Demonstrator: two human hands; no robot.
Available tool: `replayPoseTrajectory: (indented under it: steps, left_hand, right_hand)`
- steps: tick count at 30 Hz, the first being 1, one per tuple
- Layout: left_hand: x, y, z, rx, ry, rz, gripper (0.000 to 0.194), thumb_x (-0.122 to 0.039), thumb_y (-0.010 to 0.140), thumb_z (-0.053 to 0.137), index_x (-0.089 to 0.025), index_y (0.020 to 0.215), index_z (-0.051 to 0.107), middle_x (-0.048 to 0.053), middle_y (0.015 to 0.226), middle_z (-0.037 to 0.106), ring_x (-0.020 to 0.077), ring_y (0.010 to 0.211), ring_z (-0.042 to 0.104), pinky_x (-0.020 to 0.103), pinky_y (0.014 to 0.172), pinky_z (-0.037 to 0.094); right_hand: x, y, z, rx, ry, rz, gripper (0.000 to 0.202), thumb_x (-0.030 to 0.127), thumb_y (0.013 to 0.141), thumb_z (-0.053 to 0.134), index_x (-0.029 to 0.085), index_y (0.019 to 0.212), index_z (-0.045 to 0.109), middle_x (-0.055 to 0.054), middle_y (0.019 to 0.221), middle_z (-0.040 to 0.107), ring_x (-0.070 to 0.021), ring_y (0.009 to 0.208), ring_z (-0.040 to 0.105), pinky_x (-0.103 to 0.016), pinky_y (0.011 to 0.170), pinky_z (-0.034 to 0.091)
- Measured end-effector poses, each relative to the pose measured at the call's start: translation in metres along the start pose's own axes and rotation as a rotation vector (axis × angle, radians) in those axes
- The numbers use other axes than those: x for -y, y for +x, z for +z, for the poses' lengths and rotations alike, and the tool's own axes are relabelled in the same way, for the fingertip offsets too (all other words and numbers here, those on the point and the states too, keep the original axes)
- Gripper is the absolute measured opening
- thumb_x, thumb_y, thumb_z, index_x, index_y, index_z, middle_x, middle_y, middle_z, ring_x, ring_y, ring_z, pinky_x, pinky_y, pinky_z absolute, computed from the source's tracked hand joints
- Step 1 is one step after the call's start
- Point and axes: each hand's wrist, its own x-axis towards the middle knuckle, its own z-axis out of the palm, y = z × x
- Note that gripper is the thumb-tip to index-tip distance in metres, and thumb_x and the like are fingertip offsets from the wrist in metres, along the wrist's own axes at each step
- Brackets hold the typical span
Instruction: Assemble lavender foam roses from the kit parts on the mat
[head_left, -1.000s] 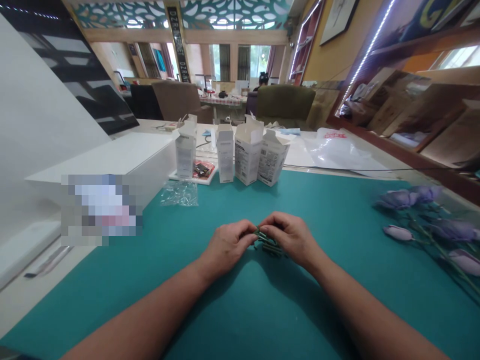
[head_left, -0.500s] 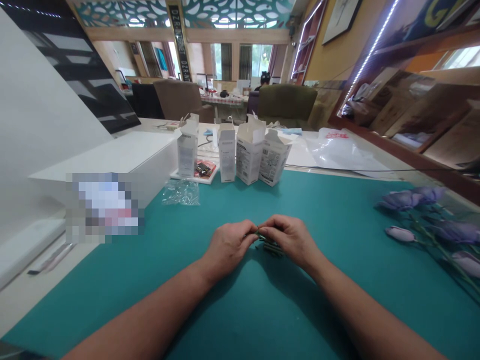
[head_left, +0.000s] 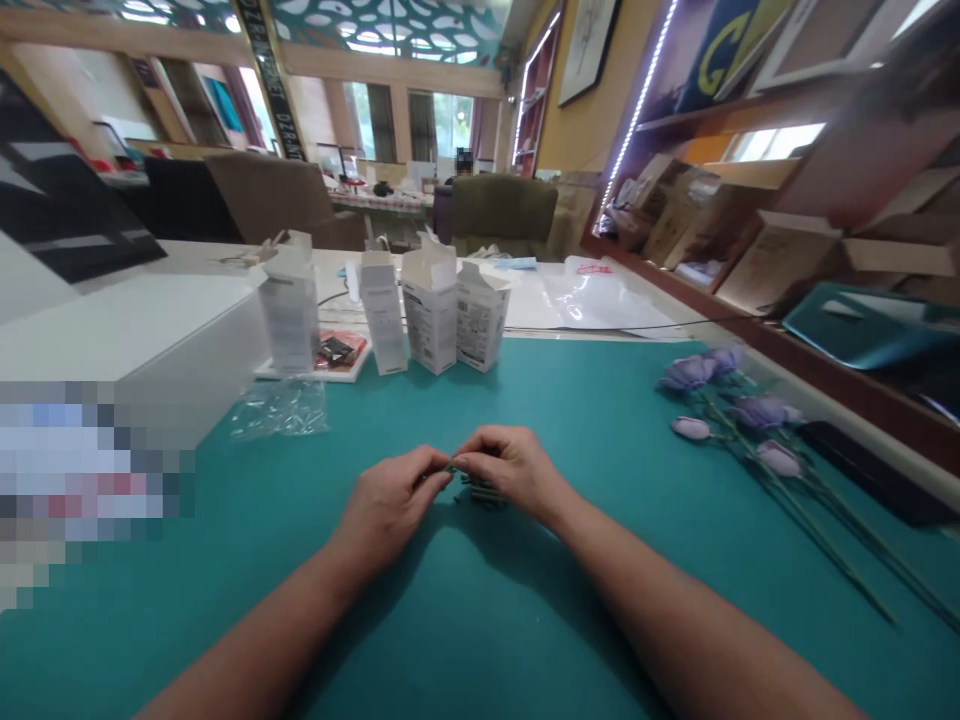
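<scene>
Barely distinct sticks [head_left: 484, 493] at 2 hands [head_left: 386, 503] [head_left: 514, 465]

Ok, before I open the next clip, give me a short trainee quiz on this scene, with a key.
1. What shows between the fingertips of the left hand and right hand?
a) a clear plastic bag
b) a thin green piece
c) a black pouch
2. True or false: the purple flowers lie to the person's right of both hands.
3. How many open-topped white cartons stand along the far side of the teal mat?

Key: 1. b; 2. true; 3. four.
</scene>
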Motion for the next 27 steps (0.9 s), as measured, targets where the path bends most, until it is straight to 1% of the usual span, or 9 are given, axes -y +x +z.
replayPoseTrajectory:
  steps: [4,8,12,15,18,19,21,24,27]
  left_hand:
    - [0.001,0.000,-0.001,0.002,0.035,0.002,0.029,-0.039,0.086,0.040,-0.023,0.092,0.065,0.001,0.082,0.070,0.0201,0.076,0.062,0.027,0.064,0.041]
    - [0.004,0.001,0.000,-0.003,0.034,0.002,0.030,-0.042,0.086,0.040,-0.024,0.091,0.065,0.001,0.080,0.070,0.0203,0.074,0.063,0.027,0.063,0.042]
    - [0.004,0.002,0.001,-0.030,0.009,0.002,0.028,-0.041,0.085,0.043,-0.025,0.090,0.065,0.001,0.077,0.069,0.0205,0.073,0.063,0.026,0.060,0.041]
    - [0.001,0.002,0.000,-0.037,-0.030,-0.015,0.026,-0.040,0.083,0.046,-0.024,0.088,0.065,0.001,0.078,0.070,0.0202,0.073,0.063,0.027,0.062,0.042]
    - [-0.001,0.003,-0.001,-0.039,-0.131,-0.043,0.024,-0.039,0.082,0.049,-0.022,0.086,0.065,0.001,0.077,0.069,0.0185,0.071,0.062,0.027,0.064,0.043]
    - [-0.002,0.003,-0.001,-0.040,-0.180,-0.057,0.023,-0.038,0.081,0.050,-0.021,0.086,0.065,0.001,0.076,0.069,0.0179,0.070,0.061,0.027,0.065,0.044]
    - [-0.001,0.005,-0.001,-0.050,-0.314,-0.101,0.022,-0.037,0.079,0.052,-0.019,0.084,0.063,0.001,0.073,0.068,0.0171,0.069,0.061,0.027,0.063,0.045]
    - [0.002,0.007,0.000,-0.054,-0.526,-0.186,0.023,-0.038,0.075,0.054,-0.017,0.083,0.060,0.003,0.071,0.066,0.0173,0.067,0.061,0.027,0.059,0.046]
    - [0.004,0.008,-0.001,-0.049,-0.647,-0.223,0.024,-0.038,0.072,0.057,-0.017,0.083,0.058,0.003,0.070,0.066,0.0166,0.065,0.061,0.027,0.056,0.046]
  right_hand:
    - [0.001,0.001,0.001,-0.020,-0.039,-0.062,0.008,0.016,0.073,0.069,0.017,0.066,0.070,0.003,0.060,0.063,-0.0096,0.060,0.054,-0.020,0.055,0.038]
    - [0.004,0.001,0.000,-0.011,-0.083,-0.068,0.010,0.013,0.074,0.069,0.017,0.065,0.070,0.003,0.062,0.064,-0.0096,0.062,0.056,-0.019,0.057,0.039]
    - [0.006,0.001,0.001,-0.011,-0.102,-0.053,0.011,0.014,0.074,0.069,0.018,0.065,0.070,0.004,0.062,0.064,-0.0095,0.064,0.056,-0.019,0.058,0.039]
    - [0.006,0.001,0.000,0.015,-0.052,-0.018,0.009,0.017,0.075,0.068,0.018,0.066,0.070,0.004,0.060,0.062,-0.0093,0.060,0.054,-0.019,0.055,0.039]
    - [0.006,0.004,-0.012,0.088,0.023,0.006,0.007,0.023,0.074,0.067,0.017,0.072,0.071,0.002,0.061,0.063,-0.0098,0.058,0.054,-0.020,0.053,0.041]
    - [0.005,0.006,-0.019,0.074,0.038,0.006,0.009,0.025,0.074,0.065,0.017,0.075,0.071,0.002,0.062,0.064,-0.0098,0.057,0.055,-0.020,0.053,0.042]
    - [0.003,0.009,-0.036,-0.014,0.019,0.031,0.016,0.029,0.077,0.060,0.017,0.079,0.070,0.001,0.064,0.064,-0.0101,0.055,0.055,-0.021,0.053,0.043]
    - [-0.002,0.014,-0.062,-0.127,-0.180,0.072,0.020,0.032,0.079,0.057,0.017,0.078,0.069,-0.001,0.067,0.066,-0.0115,0.056,0.056,-0.023,0.055,0.045]
    - [-0.010,0.016,-0.076,-0.052,-0.585,0.109,0.019,0.030,0.082,0.056,0.019,0.079,0.071,-0.003,0.071,0.069,-0.0144,0.064,0.060,-0.024,0.059,0.043]
